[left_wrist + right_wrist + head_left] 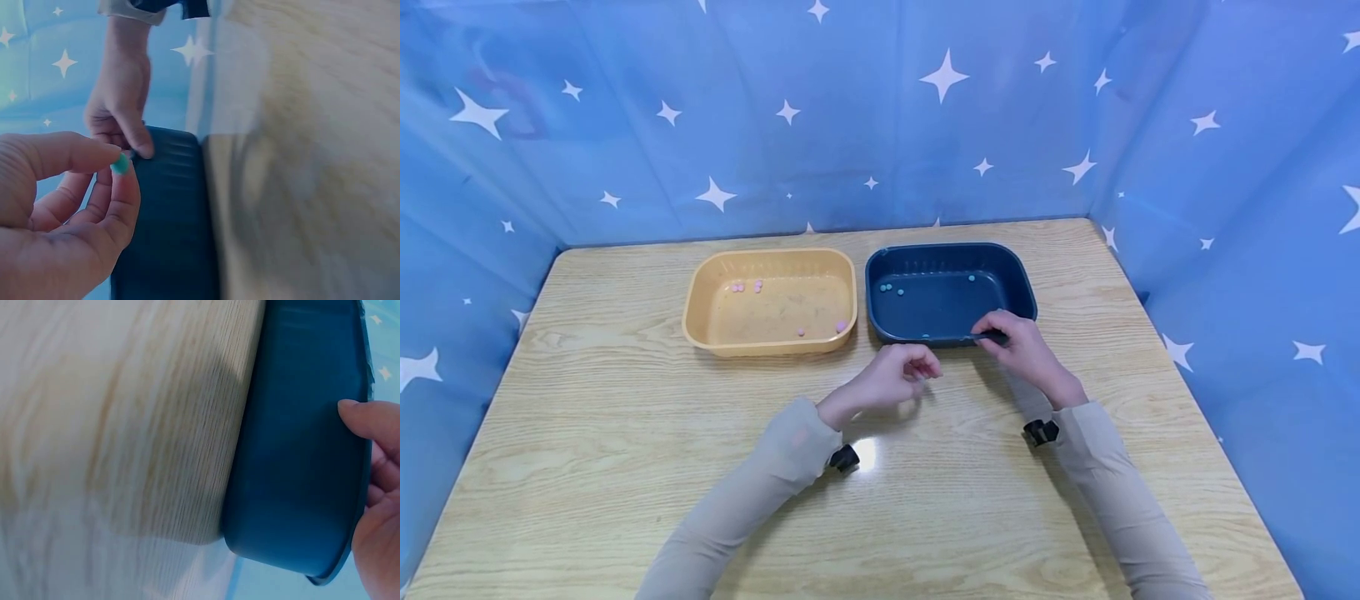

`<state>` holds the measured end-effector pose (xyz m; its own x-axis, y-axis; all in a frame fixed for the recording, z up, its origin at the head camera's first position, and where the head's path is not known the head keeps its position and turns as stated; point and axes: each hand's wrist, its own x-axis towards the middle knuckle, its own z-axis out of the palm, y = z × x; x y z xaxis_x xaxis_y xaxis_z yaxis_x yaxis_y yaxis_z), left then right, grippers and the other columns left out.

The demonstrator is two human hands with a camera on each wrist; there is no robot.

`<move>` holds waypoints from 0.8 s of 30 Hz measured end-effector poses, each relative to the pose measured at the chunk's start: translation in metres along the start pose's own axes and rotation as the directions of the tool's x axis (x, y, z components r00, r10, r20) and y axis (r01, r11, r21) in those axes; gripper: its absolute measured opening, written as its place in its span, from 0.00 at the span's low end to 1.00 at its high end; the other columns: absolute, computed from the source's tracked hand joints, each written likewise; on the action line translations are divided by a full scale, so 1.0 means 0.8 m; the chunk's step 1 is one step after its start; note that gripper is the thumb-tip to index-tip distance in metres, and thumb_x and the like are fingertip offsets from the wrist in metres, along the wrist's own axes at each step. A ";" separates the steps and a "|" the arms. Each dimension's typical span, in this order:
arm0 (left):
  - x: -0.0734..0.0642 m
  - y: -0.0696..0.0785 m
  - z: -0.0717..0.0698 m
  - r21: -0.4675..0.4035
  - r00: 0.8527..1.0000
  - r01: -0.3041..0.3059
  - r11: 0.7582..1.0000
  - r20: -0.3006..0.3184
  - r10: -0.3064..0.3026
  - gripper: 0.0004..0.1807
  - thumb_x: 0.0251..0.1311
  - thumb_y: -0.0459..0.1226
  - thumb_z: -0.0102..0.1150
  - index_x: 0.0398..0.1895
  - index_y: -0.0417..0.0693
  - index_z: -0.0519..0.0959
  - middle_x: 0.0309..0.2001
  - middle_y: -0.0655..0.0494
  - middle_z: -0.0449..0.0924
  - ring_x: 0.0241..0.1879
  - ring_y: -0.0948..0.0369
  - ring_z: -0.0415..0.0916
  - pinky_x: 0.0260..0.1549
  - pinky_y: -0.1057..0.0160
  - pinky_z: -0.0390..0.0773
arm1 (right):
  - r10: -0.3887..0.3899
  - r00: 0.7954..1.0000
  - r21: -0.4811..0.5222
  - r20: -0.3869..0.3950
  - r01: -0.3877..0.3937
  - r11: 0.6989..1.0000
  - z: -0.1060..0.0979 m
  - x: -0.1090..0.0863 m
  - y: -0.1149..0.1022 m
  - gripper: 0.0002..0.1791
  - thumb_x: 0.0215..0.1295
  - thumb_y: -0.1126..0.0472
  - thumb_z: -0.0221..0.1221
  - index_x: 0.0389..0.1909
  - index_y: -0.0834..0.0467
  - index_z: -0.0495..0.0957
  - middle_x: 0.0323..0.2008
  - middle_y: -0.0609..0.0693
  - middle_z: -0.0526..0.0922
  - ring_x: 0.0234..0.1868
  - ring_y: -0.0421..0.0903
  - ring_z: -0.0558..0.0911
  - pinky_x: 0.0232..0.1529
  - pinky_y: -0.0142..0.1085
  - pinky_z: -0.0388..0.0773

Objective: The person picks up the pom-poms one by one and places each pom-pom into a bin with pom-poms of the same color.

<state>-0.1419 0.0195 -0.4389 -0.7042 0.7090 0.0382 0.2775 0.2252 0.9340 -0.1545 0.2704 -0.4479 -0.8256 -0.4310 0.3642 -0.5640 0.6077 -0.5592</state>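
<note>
My left hand (889, 379) is in front of the dark blue plastic basin (936, 315), above the table. Between its thumb and a fingertip it pinches a small green bead (120, 164), clear in the left wrist view. At the basin's near right rim, my right hand (1021, 348) grips the edge, thumb on the outer wall in the right wrist view. Several green beads (901, 292) lie on the basin floor, mostly toward its left side.
To the left stands a yellow basin (760, 323) with several pink beads (758, 286) in it. Both basins sit toward the back of the wooden table (625, 433). A blue star-patterned curtain (880, 117) hangs behind and at the sides.
</note>
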 end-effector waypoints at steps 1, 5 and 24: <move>0.001 0.002 -0.001 -0.016 1.000 -0.006 1.000 0.000 0.006 0.15 0.46 0.17 0.52 0.38 0.35 0.78 0.40 0.44 0.80 0.40 0.50 0.76 0.40 0.71 0.76 | -0.002 1.000 0.001 -0.002 0.002 1.000 0.000 0.000 0.000 0.10 0.51 0.77 0.63 0.31 0.60 0.78 0.32 0.51 0.81 0.35 0.45 0.78 0.35 0.38 0.79; 0.008 0.009 -0.006 -0.077 1.000 -0.012 0.997 -0.006 0.012 0.16 0.46 0.17 0.49 0.39 0.32 0.77 0.42 0.39 0.79 0.43 0.48 0.75 0.41 0.70 0.76 | -0.012 1.000 0.002 -0.007 0.012 1.000 0.000 0.000 0.001 0.10 0.51 0.77 0.63 0.31 0.60 0.78 0.31 0.52 0.81 0.35 0.46 0.79 0.35 0.35 0.78; 0.043 0.035 -0.027 -0.188 0.989 0.026 0.982 -0.137 -0.052 0.10 0.56 0.20 0.52 0.40 0.34 0.77 0.40 0.44 0.78 0.41 0.52 0.74 0.40 0.68 0.75 | -0.002 1.000 0.012 0.007 0.002 1.000 -0.001 0.001 -0.001 0.10 0.52 0.76 0.62 0.31 0.61 0.78 0.32 0.52 0.81 0.34 0.45 0.78 0.36 0.38 0.79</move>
<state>-0.1723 0.0360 -0.4036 -0.8006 0.5980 0.0376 0.1313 0.1140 0.9848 -0.1550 0.2701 -0.4464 -0.8243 -0.4367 0.3603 -0.5653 0.5988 -0.5674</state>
